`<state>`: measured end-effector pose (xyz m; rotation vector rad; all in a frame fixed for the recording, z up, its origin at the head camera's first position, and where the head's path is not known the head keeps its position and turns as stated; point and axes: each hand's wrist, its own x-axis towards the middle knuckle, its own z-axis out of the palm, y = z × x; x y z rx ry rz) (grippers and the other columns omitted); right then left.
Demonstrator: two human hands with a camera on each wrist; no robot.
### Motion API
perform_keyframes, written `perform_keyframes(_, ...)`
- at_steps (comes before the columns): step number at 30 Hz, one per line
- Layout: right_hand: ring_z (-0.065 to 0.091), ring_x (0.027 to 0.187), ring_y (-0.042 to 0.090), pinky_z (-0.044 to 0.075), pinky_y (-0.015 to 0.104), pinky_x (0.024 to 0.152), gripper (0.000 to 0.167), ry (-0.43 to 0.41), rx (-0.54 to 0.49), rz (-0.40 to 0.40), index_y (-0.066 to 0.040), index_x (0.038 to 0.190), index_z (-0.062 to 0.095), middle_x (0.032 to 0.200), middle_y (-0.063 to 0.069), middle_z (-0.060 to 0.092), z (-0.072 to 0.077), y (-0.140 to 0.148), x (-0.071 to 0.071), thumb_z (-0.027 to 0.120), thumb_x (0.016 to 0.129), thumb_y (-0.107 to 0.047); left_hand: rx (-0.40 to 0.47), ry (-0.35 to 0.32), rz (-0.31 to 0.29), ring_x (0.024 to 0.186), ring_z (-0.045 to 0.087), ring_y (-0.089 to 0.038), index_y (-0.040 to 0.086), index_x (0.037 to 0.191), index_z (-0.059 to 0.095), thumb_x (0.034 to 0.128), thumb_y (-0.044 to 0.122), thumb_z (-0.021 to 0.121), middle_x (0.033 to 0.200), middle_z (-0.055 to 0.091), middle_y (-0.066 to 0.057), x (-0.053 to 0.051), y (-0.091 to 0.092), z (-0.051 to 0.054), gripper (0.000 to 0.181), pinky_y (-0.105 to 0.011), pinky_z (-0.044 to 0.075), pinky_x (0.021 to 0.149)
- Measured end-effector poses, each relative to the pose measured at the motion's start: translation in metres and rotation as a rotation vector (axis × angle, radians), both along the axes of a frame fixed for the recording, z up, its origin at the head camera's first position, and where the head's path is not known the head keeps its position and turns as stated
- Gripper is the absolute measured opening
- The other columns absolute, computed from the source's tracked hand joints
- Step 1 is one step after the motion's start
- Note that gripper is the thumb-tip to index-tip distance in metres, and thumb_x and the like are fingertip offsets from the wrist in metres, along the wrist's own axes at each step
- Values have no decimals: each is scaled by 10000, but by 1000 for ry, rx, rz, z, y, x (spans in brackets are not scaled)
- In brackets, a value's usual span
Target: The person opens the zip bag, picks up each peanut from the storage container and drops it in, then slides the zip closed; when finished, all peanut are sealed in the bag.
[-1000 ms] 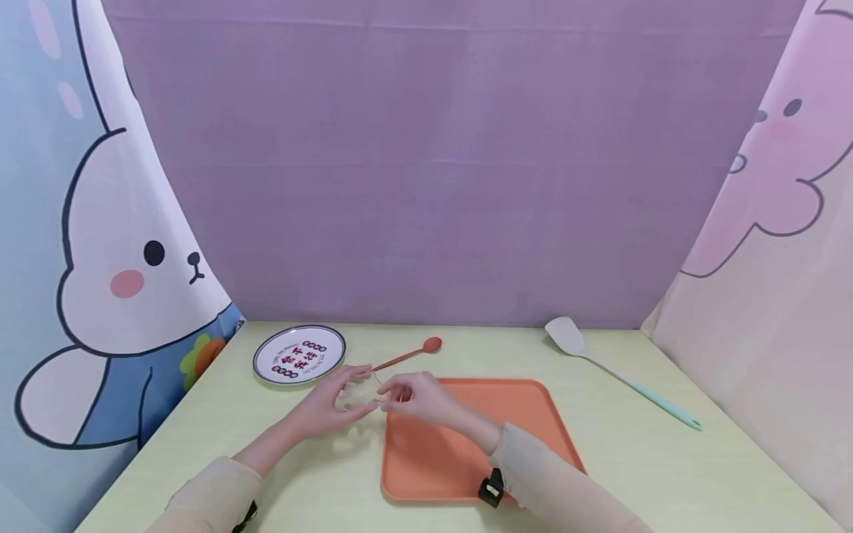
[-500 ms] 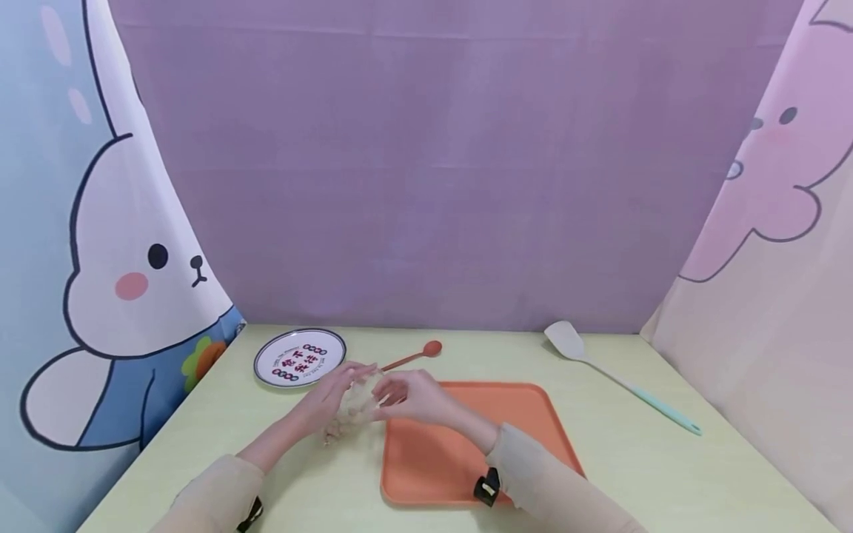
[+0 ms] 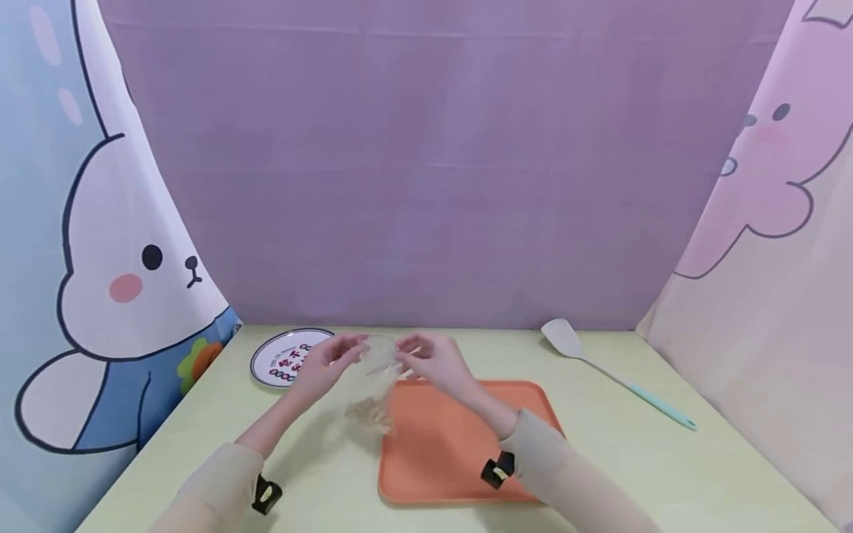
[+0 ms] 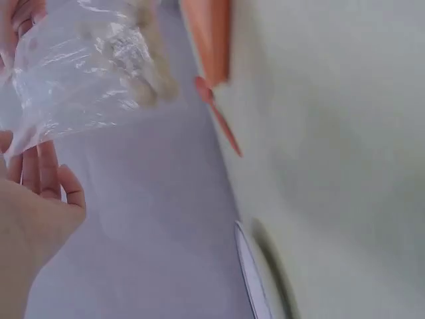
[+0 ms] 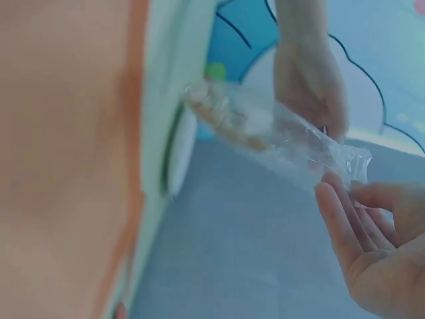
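Note:
A clear plastic bag (image 3: pixel 373 377) hangs above the table at the tray's left edge, with small pale pieces (image 3: pixel 369 416) gathered in its bottom; their kind is blurred. My left hand (image 3: pixel 325 364) pinches the bag's top on the left. On the other side, my right hand (image 3: pixel 436 363) pinches the top edge between thumb and fingers. The right wrist view shows the bag (image 5: pixel 265 129) stretched between my left hand (image 5: pixel 309 86) and my right hand (image 5: pixel 385 246). Its pieces also show through the film of the bag (image 4: pixel 80 73) in the left wrist view.
An orange tray (image 3: pixel 466 444) lies under my right forearm. Behind my left hand is a white patterned plate (image 3: pixel 273 359). A spatula (image 3: pixel 600 368) with a mint handle lies at the right. The red spoon (image 4: pixel 219 116) shows in the left wrist view.
Both hands have risen, and the bag, earlier bunched between them, now hangs down with its pieces at the bottom. The red spoon has become hidden in the head view.

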<state>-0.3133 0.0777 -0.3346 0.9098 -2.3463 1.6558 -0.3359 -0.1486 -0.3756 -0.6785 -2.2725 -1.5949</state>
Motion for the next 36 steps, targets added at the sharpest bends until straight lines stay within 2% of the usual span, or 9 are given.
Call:
perform_keyframes(5, 660, 748, 422, 580, 406, 623, 203, 131, 36, -59, 61, 1056, 637, 927, 247, 682, 33, 30, 11, 632, 872, -24, 106, -2, 4, 792, 638, -119, -24, 1031, 656, 907, 182, 621, 932, 694, -126, -2, 21, 8, 243, -203, 531, 739)
perform_keyframes(9, 673, 733, 370, 577, 340, 636, 223, 213, 109, -101, 46, 1081, 637, 906, 225, 694, 40, 56, 11, 634, 868, -19, 163, -66, -19, 757, 655, -93, -35, 1007, 666, 867, 180, 673, 915, 710, -122, -2, 46, 8, 256, -236, 561, 729)
perform_keyframes(12, 681, 740, 344, 565, 289, 672, 230, 220, 126, -115, 40, 1090, 634, 902, 215, 697, 37, 72, 7, 633, 866, -14, 220, -102, -26, 747, 668, -85, -44, 1003, 677, 839, 172, 705, 918, 711, -156, -4, 64, 8, 273, -263, 573, 737)
perform_keyframes(14, 680, 749, 344, 557, 272, 694, 229, 209, 123, -116, 35, 1092, 633, 905, 215, 695, 33, 81, 3, 630, 870, -19, 234, -91, -24, 752, 676, -120, -39, 986, 688, 827, 167, 717, 907, 707, -176, -7, 73, 8, 262, -265, 573, 738)
perform_keyframes(20, 668, 801, 352, 564, 360, 735, 254, 143, 97, -81, 23, 1135, 609, 943, 237, 676, 10, 98, -16, 613, 886, -28, 106, 12, 31, 665, 634, -195, 53, 902, 725, 839, 201, 707, 774, 689, -156, -12, 87, 6, 162, -183, 492, 572)
perform_keyframes(23, 665, 850, 284, 556, 324, 748, 332, 91, 120, -66, -31, 1207, 582, 1003, 186, 676, 0, 100, -25, 635, 885, -88, 66, 23, 31, 632, 605, -159, 61, 895, 726, 852, 197, 692, 760, 678, -152, -12, 91, 5, 147, -167, 429, 499)
perform_keyframes(27, 632, 890, 192, 529, 275, 749, 423, 44, 206, -55, -96, 1269, 558, 1052, 103, 668, -3, 93, -26, 660, 880, -229, 63, 9, 7, 609, 572, -136, 62, 883, 729, 840, 221, 706, 745, 673, -142, -12, 94, 1, 166, -156, 379, 457)
perform_keyframes(34, 580, 856, 156, 501, 310, 724, 246, 71, 325, -84, -161, 1064, 703, 976, 13, 658, 0, 79, -23, 643, 886, -318, 54, -23, -1, 647, 590, -240, 43, 889, 725, 844, 187, 699, 778, 682, -157, -4, 100, -1, 152, -148, 390, 482)
perform_keyframes(36, 572, 829, 143, 495, 313, 723, 202, 90, 340, -78, -159, 994, 730, 946, -4, 665, 1, 76, -23, 645, 886, -307, 59, -29, -1, 658, 596, -221, 65, 887, 729, 841, 217, 703, 802, 689, -160, -6, 101, -5, 161, -152, 408, 496)
